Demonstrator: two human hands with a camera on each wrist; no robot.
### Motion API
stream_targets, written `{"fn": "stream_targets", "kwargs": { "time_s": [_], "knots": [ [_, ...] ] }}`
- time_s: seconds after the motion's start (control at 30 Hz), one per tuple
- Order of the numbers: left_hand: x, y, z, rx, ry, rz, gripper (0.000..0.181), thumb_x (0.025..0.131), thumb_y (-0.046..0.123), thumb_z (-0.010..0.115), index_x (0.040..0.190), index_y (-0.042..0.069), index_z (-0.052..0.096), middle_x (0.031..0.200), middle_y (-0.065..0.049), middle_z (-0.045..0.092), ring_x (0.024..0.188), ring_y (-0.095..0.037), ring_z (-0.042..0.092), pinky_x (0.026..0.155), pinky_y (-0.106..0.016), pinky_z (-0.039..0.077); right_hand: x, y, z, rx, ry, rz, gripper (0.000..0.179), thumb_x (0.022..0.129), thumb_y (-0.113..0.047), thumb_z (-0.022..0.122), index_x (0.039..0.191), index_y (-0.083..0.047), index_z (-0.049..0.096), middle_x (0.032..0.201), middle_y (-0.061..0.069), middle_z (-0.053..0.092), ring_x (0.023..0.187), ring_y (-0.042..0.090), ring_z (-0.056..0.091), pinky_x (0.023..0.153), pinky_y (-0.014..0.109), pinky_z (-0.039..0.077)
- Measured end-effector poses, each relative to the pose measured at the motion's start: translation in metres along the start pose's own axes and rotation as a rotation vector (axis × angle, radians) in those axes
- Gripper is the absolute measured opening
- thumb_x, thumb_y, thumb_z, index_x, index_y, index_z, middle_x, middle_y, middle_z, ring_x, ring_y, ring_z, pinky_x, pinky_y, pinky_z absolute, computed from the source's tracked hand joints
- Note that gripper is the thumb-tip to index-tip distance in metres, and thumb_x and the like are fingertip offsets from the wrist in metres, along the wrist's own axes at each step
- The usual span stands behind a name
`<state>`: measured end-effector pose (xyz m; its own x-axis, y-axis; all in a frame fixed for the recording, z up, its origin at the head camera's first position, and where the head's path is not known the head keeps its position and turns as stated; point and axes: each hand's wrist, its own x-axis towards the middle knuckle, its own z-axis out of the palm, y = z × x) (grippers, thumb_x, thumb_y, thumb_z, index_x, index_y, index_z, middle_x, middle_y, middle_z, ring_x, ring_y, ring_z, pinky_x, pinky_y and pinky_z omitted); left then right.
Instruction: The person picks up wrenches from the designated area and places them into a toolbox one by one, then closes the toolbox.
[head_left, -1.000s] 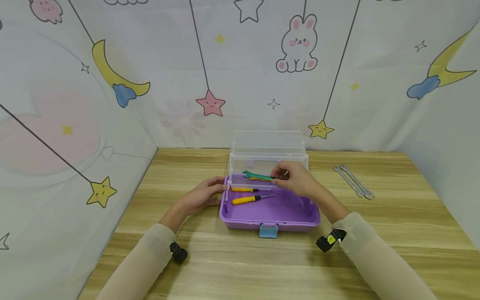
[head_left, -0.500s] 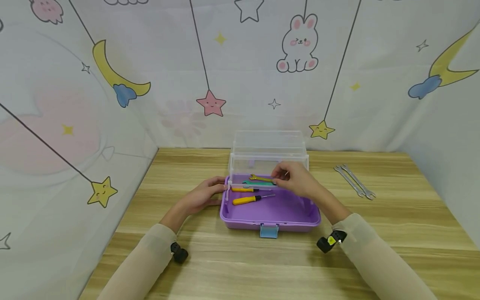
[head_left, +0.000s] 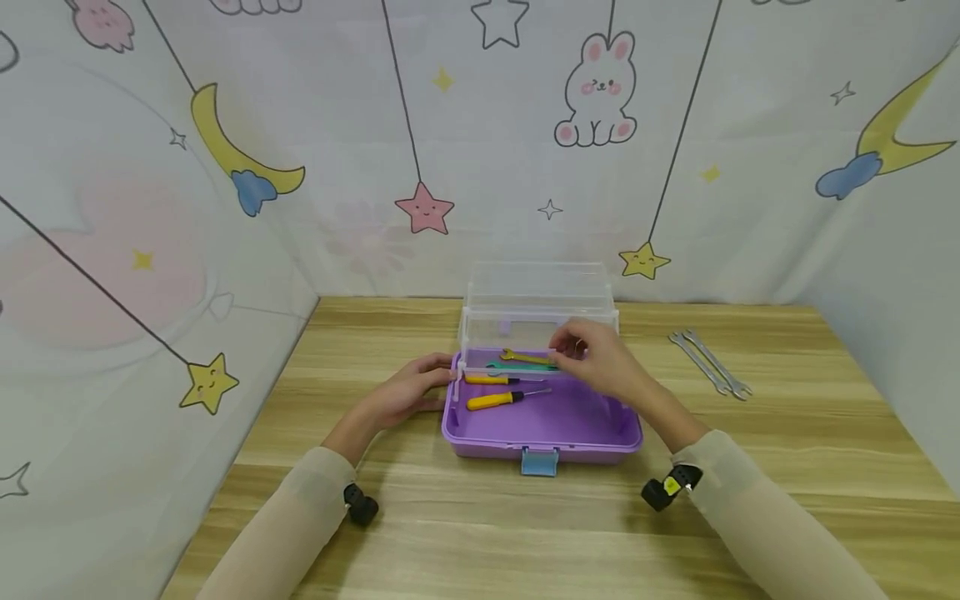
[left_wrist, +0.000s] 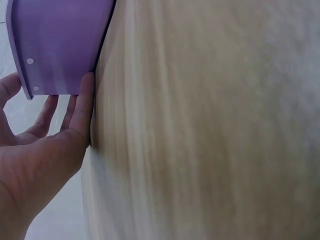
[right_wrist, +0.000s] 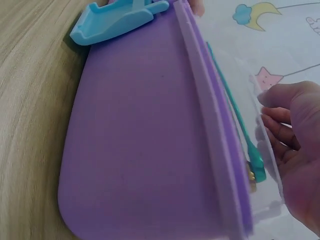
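Observation:
A purple toolbox (head_left: 480, 451) stands on the table with its clear lid (head_left: 536, 283) raised. My left hand (head_left: 408, 392) touches the box's left side with fairly straight fingers; the left wrist view shows fingertips against its wall. At the back of the box, a gold open-end wrench (head_left: 521, 357) and a green wrench (head_left: 513, 366) lie side by side in a clear tray. My right hand (head_left: 596, 358) hovers over their right ends, thumb and fingers loosely bent, with nothing seen between them. In front lie two yellow-handled screwdrivers (head_left: 491, 401), one partly behind the tray edge.
Two silver wrenches (head_left: 705, 362) lie on the wooden table (head_left: 480, 533) to the right of the box. A light blue latch (head_left: 539, 462) hangs at the box front. Behind the table hangs a white printed cloth (head_left: 510, 167).
A second ago my right hand held the green wrench above the gold one. The green wrench went down in front of the gold one, and the hand moved slightly up and right, off the wrenches.

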<state>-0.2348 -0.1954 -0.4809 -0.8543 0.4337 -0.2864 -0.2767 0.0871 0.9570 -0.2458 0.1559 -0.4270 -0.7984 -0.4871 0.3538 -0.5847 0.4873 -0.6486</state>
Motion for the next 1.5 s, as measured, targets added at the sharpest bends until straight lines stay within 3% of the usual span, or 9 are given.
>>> {"fn": "stream_targets", "kwargs": {
  "time_s": [0.2,0.47,0.7,1.1,1.5],
  "knots": [
    [-0.001,-0.001,0.001,-0.006,0.005,0.001,0.051,0.110,0.021,0.057,0.155,0.001,0.043,0.155,-0.019,0.047,0.142,-0.035,0.049,0.109,-0.049,0.054,-0.011,-0.001,-0.017,0.007,-0.045,0.021,0.011,0.096,-0.009,0.079,0.104,-0.006,0.073,0.097,0.001,0.069,0.088,0.018,0.063,0.076,0.035,0.057],
    [-0.001,0.001,0.002,-0.011,-0.005,-0.002,0.052,0.110,0.023,0.057,0.156,0.002,0.043,0.157,-0.019,0.046,0.143,-0.035,0.049,0.110,-0.049,0.053,-0.027,0.008,-0.046,-0.022,-0.050,0.069,0.013,0.099,-0.010,0.075,0.111,-0.003,0.073,0.099,0.001,0.069,0.091,0.019,0.063,0.080,0.039,0.058],
    [0.000,-0.001,-0.001,-0.007,-0.009,-0.006,0.052,0.110,0.023,0.057,0.155,0.003,0.043,0.157,-0.018,0.046,0.143,-0.034,0.049,0.110,-0.047,0.053,-0.038,0.016,-0.067,-0.097,-0.034,0.089,0.008,0.101,-0.012,0.074,0.107,-0.008,0.073,0.096,-0.001,0.071,0.090,0.017,0.065,0.081,0.038,0.060],
    [0.002,-0.001,0.000,-0.018,-0.012,-0.004,0.049,0.110,0.023,0.058,0.154,0.005,0.047,0.155,-0.016,0.048,0.141,-0.033,0.050,0.108,-0.047,0.054,-0.059,0.046,-0.074,-0.096,0.039,0.136,0.012,0.100,-0.008,0.074,0.107,0.000,0.072,0.097,0.006,0.072,0.087,0.019,0.065,0.077,0.025,0.057],
    [0.001,-0.002,0.000,-0.017,-0.015,0.011,0.049,0.110,0.023,0.057,0.154,0.003,0.046,0.156,-0.017,0.048,0.141,-0.033,0.050,0.108,-0.048,0.054,-0.075,0.086,-0.083,-0.119,0.106,0.203,0.020,0.098,-0.009,0.075,0.113,0.005,0.072,0.100,0.013,0.074,0.087,0.010,0.064,0.075,0.015,0.055]
  ]
}}
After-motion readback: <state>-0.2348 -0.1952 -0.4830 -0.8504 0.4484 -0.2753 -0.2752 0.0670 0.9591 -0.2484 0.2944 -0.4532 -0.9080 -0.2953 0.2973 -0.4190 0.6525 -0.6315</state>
